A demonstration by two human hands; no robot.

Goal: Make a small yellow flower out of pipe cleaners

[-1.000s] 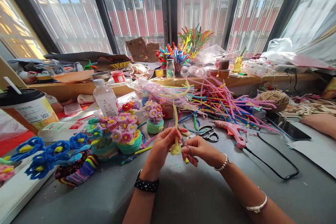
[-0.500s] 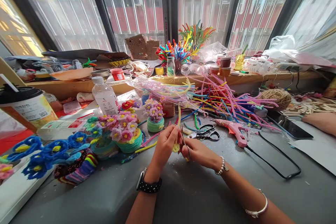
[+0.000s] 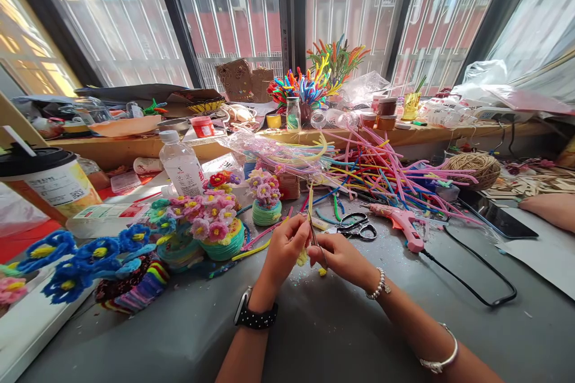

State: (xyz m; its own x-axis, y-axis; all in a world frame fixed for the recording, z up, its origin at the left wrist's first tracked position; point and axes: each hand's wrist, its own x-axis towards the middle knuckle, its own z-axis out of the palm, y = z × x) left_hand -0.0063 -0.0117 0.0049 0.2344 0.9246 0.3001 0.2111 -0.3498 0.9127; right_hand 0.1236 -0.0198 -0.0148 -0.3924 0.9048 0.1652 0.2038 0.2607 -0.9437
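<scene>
Near the middle of the grey table, my left hand (image 3: 287, 242) is closed on a pale yellow pipe cleaner (image 3: 310, 200), which sticks upward from the fingers. A fuzzy yellow clump (image 3: 302, 258) hangs below that grip. Opposite, my right hand (image 3: 339, 257) is closed around slim metal scissors (image 3: 321, 256); their narrow blades point up beside the left fingertips. The fingers partly hide the scissors' handles. A small yellow bit (image 3: 322, 272) lies just under my right hand.
Black-handled scissors (image 3: 357, 227) and a corded pink glue gun (image 3: 402, 227) lie to the right. Loose pipe cleaners (image 3: 381, 167) are heaped behind. Pipe-cleaner flower pots (image 3: 222, 245) and a water bottle (image 3: 182, 164) stand left. Another person's arm (image 3: 550, 203) rests far right, near a phone (image 3: 498, 215).
The upright pipe cleaner has shifted slightly right and looks shorter above the fingers. My right hand has turned a little, and the yellow bit beneath it shows more fully.
</scene>
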